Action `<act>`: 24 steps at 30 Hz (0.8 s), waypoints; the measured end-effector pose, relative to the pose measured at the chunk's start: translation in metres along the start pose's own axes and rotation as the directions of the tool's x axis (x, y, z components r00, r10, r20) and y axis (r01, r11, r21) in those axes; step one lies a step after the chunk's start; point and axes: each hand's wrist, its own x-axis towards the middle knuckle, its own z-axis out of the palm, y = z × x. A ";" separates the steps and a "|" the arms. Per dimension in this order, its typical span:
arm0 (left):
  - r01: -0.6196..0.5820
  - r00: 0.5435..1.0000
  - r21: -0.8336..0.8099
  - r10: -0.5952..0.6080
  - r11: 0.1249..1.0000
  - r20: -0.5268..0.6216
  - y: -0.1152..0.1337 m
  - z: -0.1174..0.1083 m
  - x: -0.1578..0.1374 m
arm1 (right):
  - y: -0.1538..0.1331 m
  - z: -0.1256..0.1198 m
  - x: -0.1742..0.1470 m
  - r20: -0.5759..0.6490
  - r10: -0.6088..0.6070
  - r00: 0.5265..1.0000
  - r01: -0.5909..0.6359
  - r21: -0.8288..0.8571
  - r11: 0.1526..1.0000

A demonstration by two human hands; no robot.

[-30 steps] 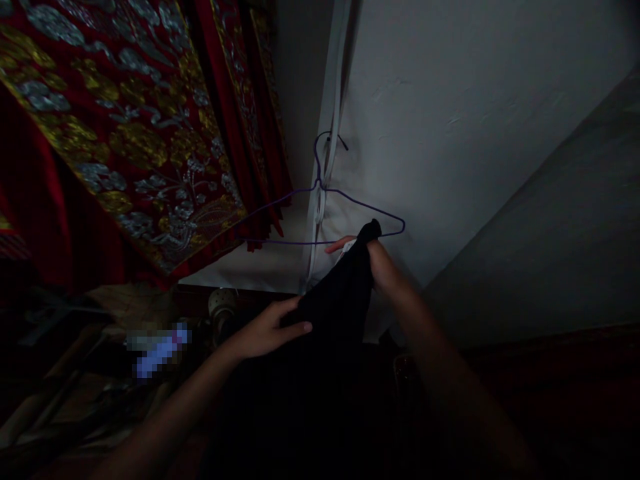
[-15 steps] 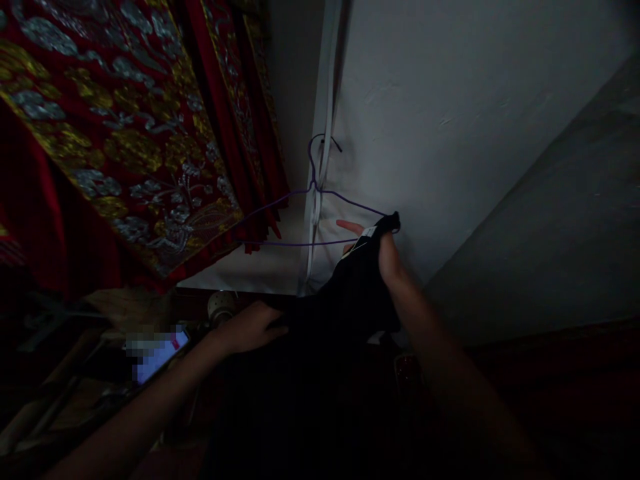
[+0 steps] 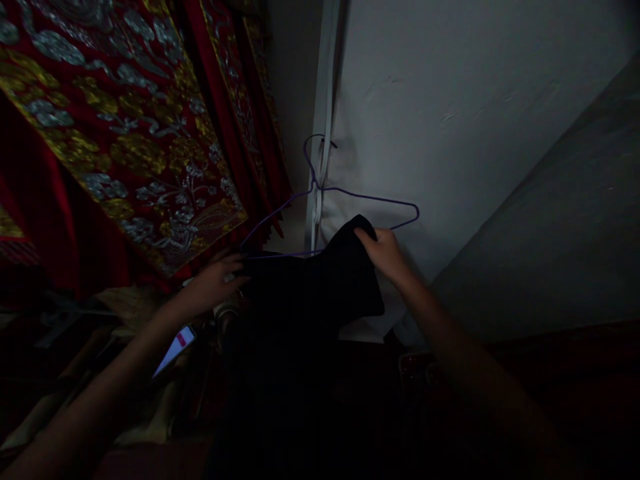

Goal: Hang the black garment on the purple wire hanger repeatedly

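Note:
A thin purple wire hanger [image 3: 345, 192] hangs by its hook on a pale vertical strip or pipe against the wall. Its right end is bare. Across its lower bar lies a black garment [image 3: 295, 293], too dark to show its kind, drooping downward. My right hand [image 3: 383, 250] pinches the garment's upper right edge, just below the hanger's right arm. At the hanger's left end, my left hand [image 3: 217, 280] closes on the upper left edge of the cloth, its fingertips partly lost in shadow.
A red cloth [image 3: 140, 153] with gold and silver embroidery hangs at upper left. Below it a lit phone [image 3: 175, 347] lies among dark clutter. The pale wall [image 3: 450, 133] fills the right side; a shiny dark red object [image 3: 410, 367] is low down.
My right hand has drawn the cloth off the hanger's right end, down and leftward. My left hand has moved up and left to the hanger's left end, raising the cloth there.

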 end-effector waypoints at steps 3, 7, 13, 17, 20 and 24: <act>-0.081 0.996 0.078 0.084 0.994 -0.037 0.016 -0.008 -0.006 | 0.000 -0.001 -0.002 0.025 -0.082 0.996 0.083 -0.050 0.995; -0.203 0.970 0.209 0.226 0.957 -0.094 0.044 -0.007 -0.004 | 0.002 0.007 -0.012 0.076 -0.065 0.995 0.067 -0.024 0.997; -0.275 0.926 0.292 0.335 0.916 -0.177 0.081 0.006 0.040 | -0.001 0.013 -0.036 0.217 -0.153 0.964 0.140 0.071 0.988; -0.321 0.907 0.297 0.382 0.899 -0.178 0.074 0.011 0.061 | 0.006 -0.008 -0.024 -0.070 -0.293 0.954 0.296 0.052 0.954; -0.334 0.899 0.331 0.404 0.883 -0.171 0.066 0.008 0.064 | 0.017 -0.034 0.001 -0.301 -0.203 0.932 0.245 0.108 0.963; -0.321 0.878 0.397 0.428 0.860 -0.215 0.064 -0.005 0.067 | 0.025 -0.071 0.026 0.054 0.046 0.997 -0.057 0.236 0.970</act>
